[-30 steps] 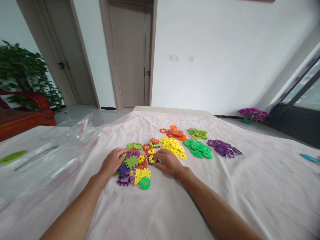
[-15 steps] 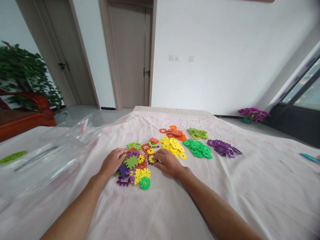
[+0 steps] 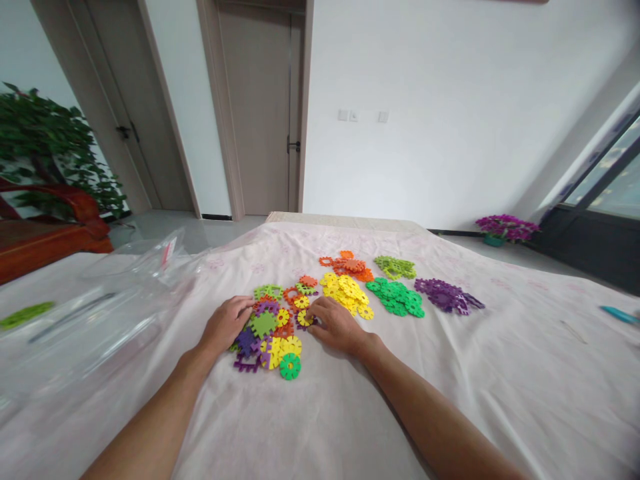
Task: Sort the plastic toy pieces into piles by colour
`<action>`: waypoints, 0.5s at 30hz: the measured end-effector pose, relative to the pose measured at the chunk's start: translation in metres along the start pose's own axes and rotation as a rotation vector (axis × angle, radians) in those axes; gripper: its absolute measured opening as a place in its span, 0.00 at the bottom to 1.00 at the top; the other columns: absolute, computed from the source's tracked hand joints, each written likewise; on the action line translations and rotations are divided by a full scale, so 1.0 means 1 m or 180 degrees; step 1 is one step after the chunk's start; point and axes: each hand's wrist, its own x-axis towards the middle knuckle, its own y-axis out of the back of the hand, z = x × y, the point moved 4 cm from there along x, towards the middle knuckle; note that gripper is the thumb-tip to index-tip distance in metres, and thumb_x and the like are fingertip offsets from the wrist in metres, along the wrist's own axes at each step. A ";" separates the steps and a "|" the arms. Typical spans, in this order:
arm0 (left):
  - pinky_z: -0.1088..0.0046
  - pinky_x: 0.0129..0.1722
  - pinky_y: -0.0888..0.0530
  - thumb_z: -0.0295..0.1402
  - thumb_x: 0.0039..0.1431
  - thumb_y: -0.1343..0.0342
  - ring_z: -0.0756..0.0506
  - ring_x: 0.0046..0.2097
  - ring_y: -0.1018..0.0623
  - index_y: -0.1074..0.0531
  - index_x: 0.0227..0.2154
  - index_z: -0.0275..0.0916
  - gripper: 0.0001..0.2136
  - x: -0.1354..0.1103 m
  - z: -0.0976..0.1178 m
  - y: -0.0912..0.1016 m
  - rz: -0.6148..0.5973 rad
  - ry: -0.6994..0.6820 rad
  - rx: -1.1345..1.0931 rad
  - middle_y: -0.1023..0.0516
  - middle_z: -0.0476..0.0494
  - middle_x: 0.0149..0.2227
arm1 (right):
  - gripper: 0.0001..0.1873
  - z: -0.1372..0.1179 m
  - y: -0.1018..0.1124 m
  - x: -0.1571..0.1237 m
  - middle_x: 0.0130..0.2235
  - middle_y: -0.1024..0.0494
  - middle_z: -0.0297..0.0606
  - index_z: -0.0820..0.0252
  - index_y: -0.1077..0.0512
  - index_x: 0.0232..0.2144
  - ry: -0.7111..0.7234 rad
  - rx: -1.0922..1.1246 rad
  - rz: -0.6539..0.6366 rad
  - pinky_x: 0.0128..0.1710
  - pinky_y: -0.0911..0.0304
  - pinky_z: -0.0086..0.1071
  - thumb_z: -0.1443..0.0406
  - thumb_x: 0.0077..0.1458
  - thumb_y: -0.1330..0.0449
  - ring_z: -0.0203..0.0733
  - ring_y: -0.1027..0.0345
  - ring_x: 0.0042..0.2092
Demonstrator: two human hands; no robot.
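Observation:
A mixed pile of flat, notched plastic building discs and gear-shaped pieces (image 3: 263,325) lies on the cloth between my hands, in green, purple, orange and yellow. My left hand (image 3: 231,321) rests along the pile's left edge, its fingers stretched over the pieces and holding none that I can see. At the right side of the pile, my right hand (image 3: 334,323) has thumb and fingertips on a yellow notched disc (image 3: 303,319), over a purple piece. A single green disc (image 3: 290,366) lies at the pile's near end, beside overlapping yellow discs (image 3: 285,349).
Beyond my right hand are single-colour heaps: yellow discs (image 3: 346,292), orange pieces (image 3: 353,267), light green pieces (image 3: 395,267), green discs (image 3: 397,297) and purple pieces (image 3: 445,295). Clear plastic packaging (image 3: 100,340) lies at left. A blue object (image 3: 620,315) sits far right.

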 end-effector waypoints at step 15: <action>0.63 0.57 0.32 0.39 0.62 0.55 0.43 0.53 0.26 0.23 0.44 0.41 0.17 0.000 0.001 0.001 0.0008 -0.0006 0.0027 0.24 0.43 0.51 | 0.05 0.000 0.001 -0.001 0.40 0.28 0.39 0.58 0.30 0.38 -0.0029 0.0015 0.0016 0.44 0.39 0.34 0.65 0.57 0.40 0.42 0.35 0.44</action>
